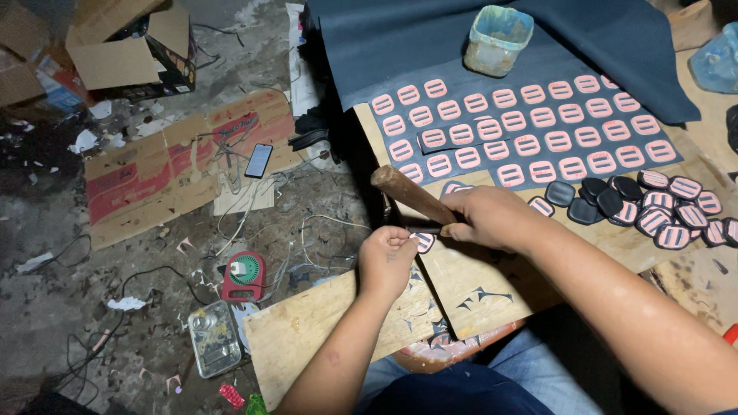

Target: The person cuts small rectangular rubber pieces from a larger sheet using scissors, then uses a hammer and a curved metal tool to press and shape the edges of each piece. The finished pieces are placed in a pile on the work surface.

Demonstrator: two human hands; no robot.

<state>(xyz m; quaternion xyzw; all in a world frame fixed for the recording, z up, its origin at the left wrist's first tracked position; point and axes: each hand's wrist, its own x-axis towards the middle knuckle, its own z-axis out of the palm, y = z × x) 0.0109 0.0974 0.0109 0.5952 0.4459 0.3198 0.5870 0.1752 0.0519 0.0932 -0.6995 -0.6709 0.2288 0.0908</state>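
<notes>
Nearest the camera, a lap in blue jeans [530,369] is being seen from above, with a wooden board [477,288] being rested across it. At the board's left edge, the left hand [387,260] is being held with its fingers curled narrowly inward; a small dark oval piece with pink bars [423,241] is being pinched at its fingertips, just beside the right hand. The right hand [486,218] is being closed around a wooden handle [407,192], which is being tilted up and to the left; a thin dark metal tip [427,230] is being shown below the handle, touching or nearly touching the pinched piece, though which cannot be told. Dark scraps [480,294] are being left scattered on the board near its front edge. Toward the board's far right corner, a heap of dark and pink-barred pieces [653,207] is being piled. Beyond it, a dark sheet [530,131] covered in rows of pink barred shapes is being laid flat, and a cloudy plastic tub [498,38] is being stood on the sheet's far edge. To the left, on the floor, flattened cardboard [177,165], a phone [258,160], tangled cables and a red round gadget [244,277] are being left lying.
</notes>
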